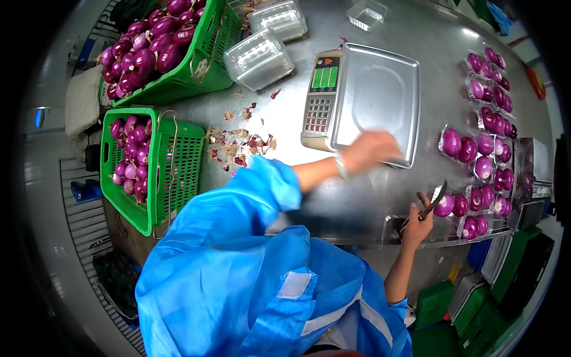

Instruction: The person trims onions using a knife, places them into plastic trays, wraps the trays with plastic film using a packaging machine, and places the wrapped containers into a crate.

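My left hand [373, 150], blurred by motion, reaches over the lower edge of the scale's steel pan [380, 77]. A pale band circles its wrist, and its fingers are too smeared to read. Near the table's front edge, my right hand [416, 227] is closed around a pair of dark scissors [426, 209], which point up toward the packed onions. Just right of them, purple onions [444, 205] sit in clear plastic trays. The scale's keypad and green display [324, 77] face left of the pan.
Two green crates of purple onions stand at the left, one larger crate [208, 59] behind a smaller crate [148, 220]. Onion skins [244, 143] litter the steel table [285, 107]. Clear plastic boxes [259, 59] lie at the back. Several packed onion trays [488, 122] line the right side.
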Tool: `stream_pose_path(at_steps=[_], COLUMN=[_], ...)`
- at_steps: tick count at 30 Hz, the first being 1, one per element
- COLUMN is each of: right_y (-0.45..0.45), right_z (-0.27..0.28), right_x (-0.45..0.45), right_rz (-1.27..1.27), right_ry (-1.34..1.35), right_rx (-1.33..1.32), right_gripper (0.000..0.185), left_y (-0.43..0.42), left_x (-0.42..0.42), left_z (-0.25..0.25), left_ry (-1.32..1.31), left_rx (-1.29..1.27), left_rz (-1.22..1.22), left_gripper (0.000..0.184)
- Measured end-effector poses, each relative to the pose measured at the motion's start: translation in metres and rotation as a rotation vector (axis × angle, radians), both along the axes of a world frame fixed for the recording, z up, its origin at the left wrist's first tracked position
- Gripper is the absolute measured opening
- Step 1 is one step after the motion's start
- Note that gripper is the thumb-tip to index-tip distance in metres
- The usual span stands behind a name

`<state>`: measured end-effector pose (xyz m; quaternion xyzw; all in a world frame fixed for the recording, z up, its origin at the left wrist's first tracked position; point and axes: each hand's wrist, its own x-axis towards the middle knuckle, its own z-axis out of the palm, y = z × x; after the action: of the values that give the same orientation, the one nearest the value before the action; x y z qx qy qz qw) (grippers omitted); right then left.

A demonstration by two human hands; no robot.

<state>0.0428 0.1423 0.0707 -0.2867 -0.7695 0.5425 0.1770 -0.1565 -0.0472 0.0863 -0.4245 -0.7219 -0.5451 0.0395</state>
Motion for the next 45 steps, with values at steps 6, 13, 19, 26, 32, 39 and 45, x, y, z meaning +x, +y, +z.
stream_pose_path(at_steps=[6, 13, 19, 26, 32, 39, 45], right_y=[-0.051, -0.105, -0.151, -0.185, -0.225, -0.224, -0.202], right_z=[0.001, 0.012, 0.028, 0.032, 0.03, -0.048, -0.038], right_x=[0.004, 0.009, 0.006, 0.012, -0.007, 0.013, 0.028], right_rz=[0.164, 0.406, 0.538, 0.399, 0.302, 0.309, 0.416], right_ry=[-0.138, -0.159, -0.166, -0.058, -0.262, -0.46, -0.156], right_rx=[-0.01, 0.171, 0.272, 0.104, -0.313, -0.235, 0.654], right_gripper=[0.029, 0.026, 0.023, 0.031, 0.036, 0.037, 0.046], left_y=[-0.243, -0.297, -0.31, -0.294, -0.292, -0.345, -0.446], left_x=[-0.154, -0.17, -0.172, -0.074, 0.071, 0.157, 0.188], left_z=[0.014, 0.02, 0.016, 0.077, 0.045, 0.029, 0.094], left_ry=[0.41, 0.176, 0.242, 0.617, 0.706, 0.28, -0.028], left_rx=[-0.654, -1.309, -1.011, -0.617, -0.674, -0.751, -0.607], left_rz=[0.87, 0.614, 0.698, 0.386, -0.095, 0.27, 0.556], left_gripper=[0.027, 0.029, 0.027, 0.016, 0.006, 0.057, 0.071])
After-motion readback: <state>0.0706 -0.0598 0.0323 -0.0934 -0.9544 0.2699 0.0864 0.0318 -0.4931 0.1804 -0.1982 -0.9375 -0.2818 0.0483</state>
